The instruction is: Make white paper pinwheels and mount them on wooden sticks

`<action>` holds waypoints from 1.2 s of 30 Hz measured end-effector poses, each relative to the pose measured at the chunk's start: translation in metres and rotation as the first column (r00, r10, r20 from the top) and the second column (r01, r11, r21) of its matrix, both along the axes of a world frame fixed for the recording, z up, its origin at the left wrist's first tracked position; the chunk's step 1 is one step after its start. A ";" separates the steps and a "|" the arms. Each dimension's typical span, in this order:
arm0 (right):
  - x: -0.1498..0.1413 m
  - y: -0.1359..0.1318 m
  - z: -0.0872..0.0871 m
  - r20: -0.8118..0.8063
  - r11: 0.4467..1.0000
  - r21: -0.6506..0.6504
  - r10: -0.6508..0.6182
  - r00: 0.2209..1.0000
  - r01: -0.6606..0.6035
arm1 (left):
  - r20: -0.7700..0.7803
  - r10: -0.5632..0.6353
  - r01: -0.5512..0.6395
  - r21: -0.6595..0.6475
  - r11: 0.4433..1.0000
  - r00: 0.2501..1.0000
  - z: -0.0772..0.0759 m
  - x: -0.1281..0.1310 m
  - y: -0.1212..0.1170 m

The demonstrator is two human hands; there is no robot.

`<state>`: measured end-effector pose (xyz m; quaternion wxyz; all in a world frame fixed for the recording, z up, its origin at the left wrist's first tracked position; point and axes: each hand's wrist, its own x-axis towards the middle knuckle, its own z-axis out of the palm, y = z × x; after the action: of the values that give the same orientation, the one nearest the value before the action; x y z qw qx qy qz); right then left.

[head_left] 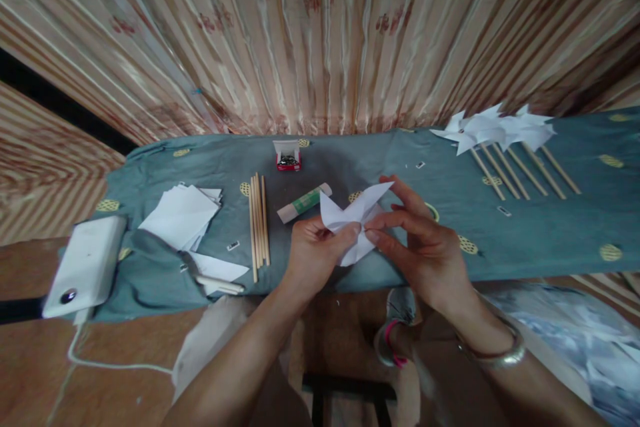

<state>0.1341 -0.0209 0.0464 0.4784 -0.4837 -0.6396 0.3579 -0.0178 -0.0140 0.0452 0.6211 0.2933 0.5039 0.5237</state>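
A white paper pinwheel (345,217) with folded blades is held up over the front part of the table. My left hand (320,247) is closed on it, thumb pressed near its centre. From the other side my right hand (425,247) pinches at the centre with thumb and forefinger; anything small between those fingertips is hidden. Just behind my left hand lies a glue stick (304,203) with a green label. A bundle of thin wooden sticks (259,227) is left of it. Farther back stands an opened small red box (288,159) of shiny metal pieces.
Several finished pinwheels on sticks (500,130) lie at the back right. Stacked white paper squares (183,213) and scissors (215,282) are at the left. A white power bank (87,267) with a cable sits on the left edge. A curtain (320,47) hangs behind.
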 end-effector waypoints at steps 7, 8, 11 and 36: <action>0.000 0.002 -0.001 -0.021 1.000 0.000 -0.008 1.000 0.008 | -0.023 -0.009 0.009 0.015 1.000 1.000 0.000 -0.001 -0.001; 0.000 0.002 -0.002 -0.022 1.000 0.000 -0.007 1.000 0.007 | -0.024 -0.010 0.011 0.017 1.000 1.000 0.000 -0.001 -0.001; 0.000 0.001 -0.002 -0.021 1.000 -0.005 -0.004 1.000 0.004 | -0.011 -0.015 0.016 0.022 1.000 1.000 0.000 -0.001 -0.001; 0.001 0.004 -0.003 -0.074 0.996 -0.093 0.010 0.997 -0.017 | -0.182 -0.041 0.086 0.245 0.966 0.982 -0.014 -0.003 -0.002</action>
<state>0.1355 -0.0168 0.0433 0.4758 -0.4877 -0.6075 0.4082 -0.0212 -0.0165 0.0311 0.5485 0.4308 0.4763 0.5354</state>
